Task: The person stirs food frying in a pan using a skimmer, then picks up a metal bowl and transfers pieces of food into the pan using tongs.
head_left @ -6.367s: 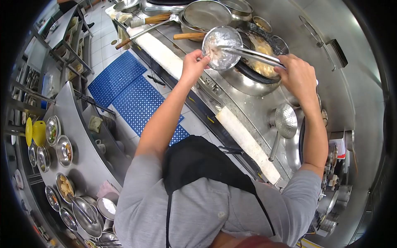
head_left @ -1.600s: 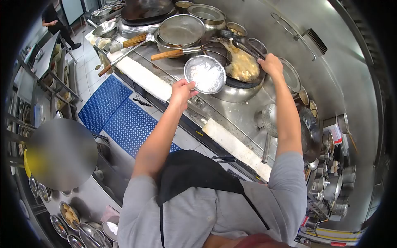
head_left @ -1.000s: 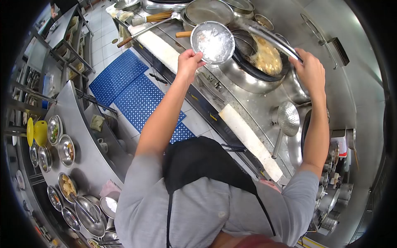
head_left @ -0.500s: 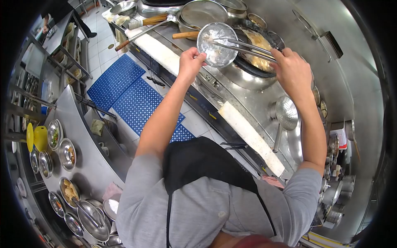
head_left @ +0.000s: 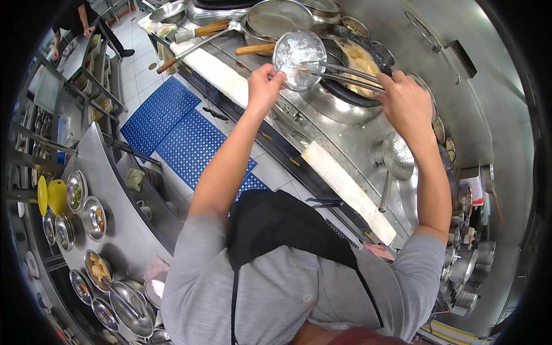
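Observation:
My left hand [head_left: 266, 89] grips the rim of a metal bowl [head_left: 293, 49], tilted so that its inside shows, with white powdery residue in it. Closed around a pair of metal tongs [head_left: 353, 73], my right hand [head_left: 404, 99] is to the right of the bowl. The tongs' tips reach into the bowl and touch or nearly touch a small pale piece there. Behind the tongs, a dark wok [head_left: 374, 49] holds bubbling yellowish oil. Whatever lies in the oil is too blurred to name.
A perforated ladle [head_left: 398, 156] lies on the steel range at right. White cloths [head_left: 345, 192] line the front edge. Pots with a strainer [head_left: 280, 17] stand behind the bowl. Bowls of food [head_left: 94, 218] sit on the left counter [head_left: 123, 230]. Another person [head_left: 86, 26] stands far left.
The bowl has shifted slightly left and turned more toward me. The tongs' tips have moved lower in the bowl. At far left, more of the other person has come into view.

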Motion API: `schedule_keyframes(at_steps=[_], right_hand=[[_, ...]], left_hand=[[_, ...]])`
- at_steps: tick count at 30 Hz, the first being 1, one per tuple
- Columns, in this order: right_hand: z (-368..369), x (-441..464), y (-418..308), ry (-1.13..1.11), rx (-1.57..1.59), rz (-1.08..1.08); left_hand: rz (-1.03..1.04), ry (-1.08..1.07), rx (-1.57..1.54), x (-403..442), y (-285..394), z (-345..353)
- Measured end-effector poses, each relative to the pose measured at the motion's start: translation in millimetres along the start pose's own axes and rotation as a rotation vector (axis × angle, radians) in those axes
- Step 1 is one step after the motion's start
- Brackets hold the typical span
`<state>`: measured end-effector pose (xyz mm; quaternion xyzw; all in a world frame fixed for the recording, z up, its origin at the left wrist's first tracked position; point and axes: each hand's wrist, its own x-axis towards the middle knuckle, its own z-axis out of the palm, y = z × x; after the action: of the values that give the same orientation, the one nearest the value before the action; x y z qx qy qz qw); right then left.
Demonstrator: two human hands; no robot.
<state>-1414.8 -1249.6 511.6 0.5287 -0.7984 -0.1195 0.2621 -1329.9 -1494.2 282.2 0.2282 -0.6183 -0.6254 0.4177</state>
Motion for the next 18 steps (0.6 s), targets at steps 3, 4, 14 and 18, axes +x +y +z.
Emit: schedule_keyframes(at_steps=[3, 4, 14, 18], right_hand=[[-5.4, -3.6, 2.7, -0.001, 0.006, 0.006], [-6.4, -4.3, 3.3, 0.008, 0.005, 0.002], [8.0, 1.6, 11.4, 0.006, -0.022, -0.058], [-2.7, -4.7, 17.7, 0.028, 0.082, 0.026]], left_hand=[[-0.004, 0.012, 0.001, 1.0, -0.5, -2.3], [-0.003, 0.011, 0.018, 1.1, 0.3, -2.7], [0.066, -0.106, 0.157, -0.8, 7.7, 2.6], [0.017, -0.044, 0.159, -2.3, 5.3, 4.9]])
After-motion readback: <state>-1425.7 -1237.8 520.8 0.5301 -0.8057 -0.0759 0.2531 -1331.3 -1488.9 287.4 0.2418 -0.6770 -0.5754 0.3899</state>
